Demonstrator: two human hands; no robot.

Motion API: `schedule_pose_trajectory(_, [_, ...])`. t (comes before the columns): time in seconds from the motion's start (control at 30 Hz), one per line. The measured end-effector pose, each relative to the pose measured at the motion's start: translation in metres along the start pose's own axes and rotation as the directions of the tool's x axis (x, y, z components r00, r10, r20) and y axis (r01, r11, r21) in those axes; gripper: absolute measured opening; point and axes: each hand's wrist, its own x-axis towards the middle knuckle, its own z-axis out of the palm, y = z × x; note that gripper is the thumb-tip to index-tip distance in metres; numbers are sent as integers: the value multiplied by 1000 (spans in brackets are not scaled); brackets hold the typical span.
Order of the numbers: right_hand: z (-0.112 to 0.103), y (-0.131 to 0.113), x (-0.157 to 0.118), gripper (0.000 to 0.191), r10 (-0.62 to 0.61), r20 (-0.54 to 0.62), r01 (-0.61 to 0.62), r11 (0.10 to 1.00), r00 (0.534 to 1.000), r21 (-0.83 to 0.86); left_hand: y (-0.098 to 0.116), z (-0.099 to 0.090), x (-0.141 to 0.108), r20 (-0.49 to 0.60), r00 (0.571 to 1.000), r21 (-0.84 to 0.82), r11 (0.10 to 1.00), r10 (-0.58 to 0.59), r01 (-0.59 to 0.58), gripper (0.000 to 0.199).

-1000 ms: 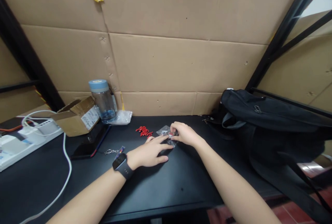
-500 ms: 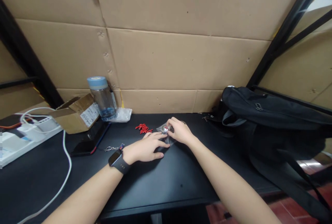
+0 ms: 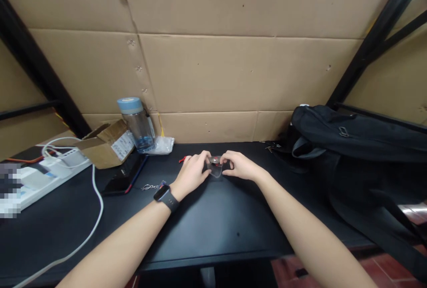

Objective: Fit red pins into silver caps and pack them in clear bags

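Observation:
Between my hands is a small clear plastic bag (image 3: 216, 172) with a round, shiny item (image 3: 215, 160) that has a bit of red, in or on it; its exact kind I cannot make out. My left hand (image 3: 192, 172), with a dark watch (image 3: 163, 194) on the wrist, pinches the bag's left side. On the other side, the fingers of my right hand (image 3: 242, 166) are closed on the bag's right edge. Red cord-like pieces (image 3: 182, 160) lie just behind my left hand, which hides most of them. A silver keyring (image 3: 149, 187) rests left of my left wrist.
At the left stand a water bottle (image 3: 135, 126), an open cardboard box (image 3: 103, 146), a phone (image 3: 125, 174) and a white power strip (image 3: 62, 177) with a cable. A black backpack (image 3: 360, 163) takes up the right side. Cardboard walls (image 3: 207, 74) rise behind the black table (image 3: 213, 230).
My left hand has moved off the front of the bag to its left side, now covering most of the red pieces. Both hands now hold the bag at opposite edges. The view shifted slightly.

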Motion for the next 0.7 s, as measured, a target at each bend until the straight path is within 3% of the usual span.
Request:
schedule_pose_trajectory(0.17, [4, -1, 4, 2, 10, -62, -10, 1000, 998, -5, -5, -1, 2, -10, 1000, 23, 999, -29, 29, 5])
schedule_pose_trajectory(0.27, [-3, -3, 3, 6, 47, -82, -44, 998, 996, 35, -5, -7, 4, -16, 997, -41, 997, -71, 70, 11])
schedule_pose_trajectory(0.47, [-5, -1, 3, 8, 258, -127, -221, 943, 958, 249, -2, -6, 5, -12, 986, -298, 942, -169, 158, 11])
schedule_pose_trajectory(0.6, [-1, 2, 4, 18, 313, -101, -217, 824, 944, 524, -7, 5, 5, -41, 976, -499, 851, -213, 165, 41])
schedule_pose_trajectory(0.7, [-5, 1, 4, 34, 349, -63, -226, 721, 935, 655, -11, 3, 6, -40, 987, -508, 853, -157, 115, 46])
